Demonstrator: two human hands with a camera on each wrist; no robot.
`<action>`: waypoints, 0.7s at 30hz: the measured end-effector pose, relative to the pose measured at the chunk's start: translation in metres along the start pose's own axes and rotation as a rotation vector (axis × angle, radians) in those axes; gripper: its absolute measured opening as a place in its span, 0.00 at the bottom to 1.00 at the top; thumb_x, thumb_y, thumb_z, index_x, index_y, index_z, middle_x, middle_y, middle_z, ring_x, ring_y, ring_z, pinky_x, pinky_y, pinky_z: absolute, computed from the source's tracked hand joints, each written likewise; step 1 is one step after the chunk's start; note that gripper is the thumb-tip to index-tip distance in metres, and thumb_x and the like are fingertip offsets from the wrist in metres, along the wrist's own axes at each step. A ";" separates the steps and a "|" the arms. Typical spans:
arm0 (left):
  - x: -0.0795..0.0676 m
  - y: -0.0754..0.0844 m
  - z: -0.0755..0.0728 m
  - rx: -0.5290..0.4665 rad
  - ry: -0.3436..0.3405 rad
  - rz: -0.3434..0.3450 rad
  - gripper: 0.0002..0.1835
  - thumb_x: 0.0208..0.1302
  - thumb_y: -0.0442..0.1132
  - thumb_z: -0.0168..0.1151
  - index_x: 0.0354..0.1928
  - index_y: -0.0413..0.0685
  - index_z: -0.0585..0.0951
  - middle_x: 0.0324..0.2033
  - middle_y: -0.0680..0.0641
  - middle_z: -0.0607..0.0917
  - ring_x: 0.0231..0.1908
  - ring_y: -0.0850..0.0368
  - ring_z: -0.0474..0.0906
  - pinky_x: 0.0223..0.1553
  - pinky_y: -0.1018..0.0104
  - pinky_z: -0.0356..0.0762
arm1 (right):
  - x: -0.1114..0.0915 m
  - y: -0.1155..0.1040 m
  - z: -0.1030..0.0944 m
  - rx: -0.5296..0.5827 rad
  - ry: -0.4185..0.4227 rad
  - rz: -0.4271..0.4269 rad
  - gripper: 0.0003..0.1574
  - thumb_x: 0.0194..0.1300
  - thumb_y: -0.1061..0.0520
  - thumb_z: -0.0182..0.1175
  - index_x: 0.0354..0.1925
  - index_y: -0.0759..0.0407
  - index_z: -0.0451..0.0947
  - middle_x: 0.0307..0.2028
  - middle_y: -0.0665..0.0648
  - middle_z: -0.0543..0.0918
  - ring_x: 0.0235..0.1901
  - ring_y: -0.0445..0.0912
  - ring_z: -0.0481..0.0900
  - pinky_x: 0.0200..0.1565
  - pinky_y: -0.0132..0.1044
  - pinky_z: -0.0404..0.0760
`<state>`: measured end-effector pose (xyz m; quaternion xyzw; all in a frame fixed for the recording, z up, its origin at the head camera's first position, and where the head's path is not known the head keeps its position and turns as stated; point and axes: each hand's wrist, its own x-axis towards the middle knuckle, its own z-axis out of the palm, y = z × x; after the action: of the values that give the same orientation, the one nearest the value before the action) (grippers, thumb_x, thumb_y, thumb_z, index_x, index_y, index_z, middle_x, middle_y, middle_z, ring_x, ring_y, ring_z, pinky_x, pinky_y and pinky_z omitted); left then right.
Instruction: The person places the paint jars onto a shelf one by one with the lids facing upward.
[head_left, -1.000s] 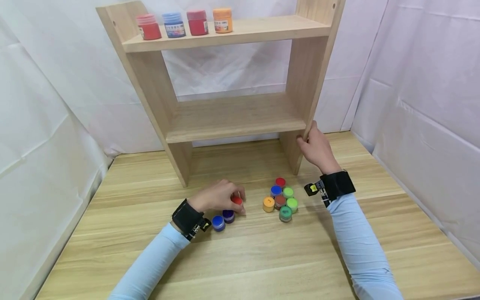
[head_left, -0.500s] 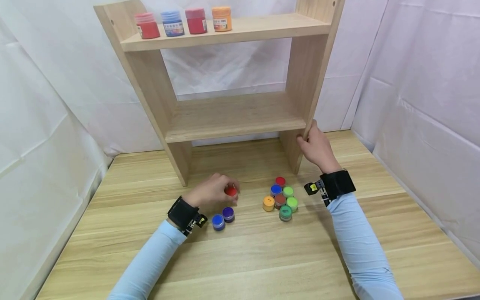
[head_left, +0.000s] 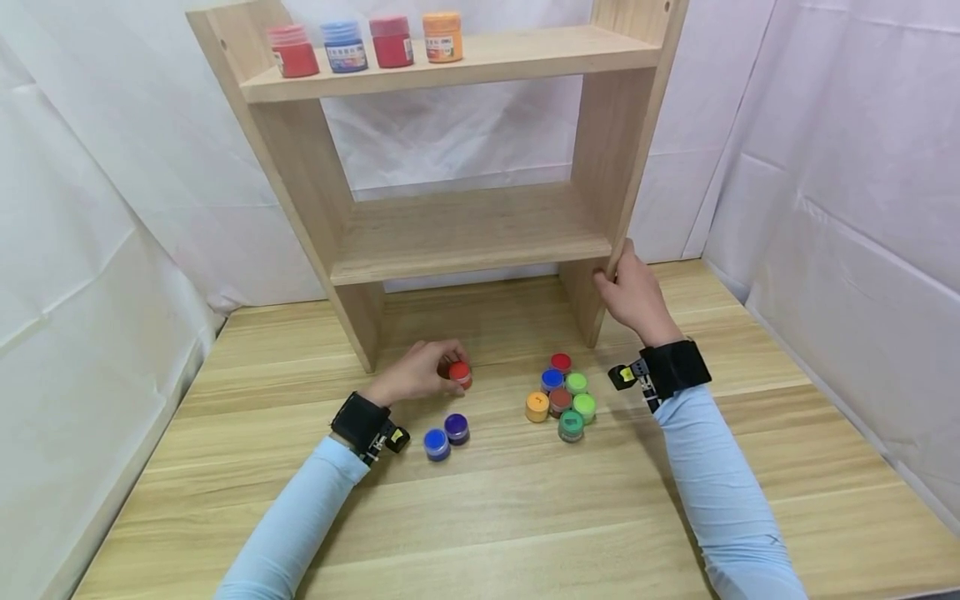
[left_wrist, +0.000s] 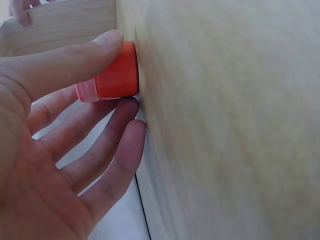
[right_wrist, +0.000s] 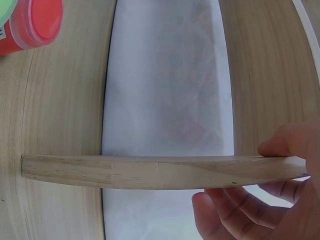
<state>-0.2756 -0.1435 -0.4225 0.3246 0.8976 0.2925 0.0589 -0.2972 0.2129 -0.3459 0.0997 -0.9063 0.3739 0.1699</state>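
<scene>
My left hand (head_left: pixel 420 371) holds a small red paint jar (head_left: pixel 460 374) upright on the table, in front of the wooden shelf (head_left: pixel 472 271). In the left wrist view the thumb lies along one side of the red paint jar (left_wrist: pixel 117 75), the index finger is partly hidden behind it, and the other fingers spread below. My right hand (head_left: pixel 636 298) grips the shelf's right side panel. The right wrist view has the thumb on one face of that panel (right_wrist: pixel 150 172) and the fingers on the other.
Two blue-purple jars (head_left: pixel 447 437) stand nearer the front. To their right is a cluster of several small jars, among them an orange one (head_left: pixel 537 407) and a dark green one (head_left: pixel 572 426). Larger jars, including a blue one (head_left: pixel 345 47), line the top shelf. White cloth (head_left: pixel 840 208) surrounds the table.
My left hand has moved the red paint jar away from the two blue-purple jars, back and slightly left toward the shelf. The right hand stays on the side panel.
</scene>
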 end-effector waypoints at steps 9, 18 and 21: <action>0.001 0.000 -0.001 0.014 -0.020 0.015 0.22 0.45 0.40 0.76 0.42 0.56 0.77 0.33 0.60 0.81 0.36 0.64 0.77 0.39 0.66 0.74 | 0.000 0.000 0.001 0.012 0.009 -0.010 0.37 0.69 0.56 0.48 0.70 0.67 0.47 0.60 0.71 0.67 0.52 0.63 0.72 0.40 0.57 0.75; 0.000 0.001 -0.001 0.028 0.001 0.039 0.18 0.49 0.44 0.74 0.42 0.55 0.77 0.31 0.61 0.81 0.32 0.68 0.77 0.34 0.70 0.74 | 0.001 0.001 0.002 0.005 0.010 -0.014 0.37 0.69 0.56 0.48 0.70 0.67 0.48 0.60 0.72 0.67 0.52 0.64 0.73 0.40 0.57 0.75; 0.001 0.001 -0.001 0.032 0.021 0.039 0.18 0.51 0.45 0.72 0.43 0.56 0.77 0.30 0.62 0.82 0.31 0.68 0.78 0.32 0.70 0.75 | 0.001 0.000 0.002 0.002 0.009 -0.014 0.37 0.69 0.56 0.48 0.70 0.67 0.48 0.60 0.71 0.67 0.52 0.63 0.73 0.41 0.57 0.75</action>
<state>-0.2760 -0.1432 -0.4211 0.3399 0.8961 0.2828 0.0384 -0.2990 0.2116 -0.3472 0.1045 -0.9045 0.3739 0.1766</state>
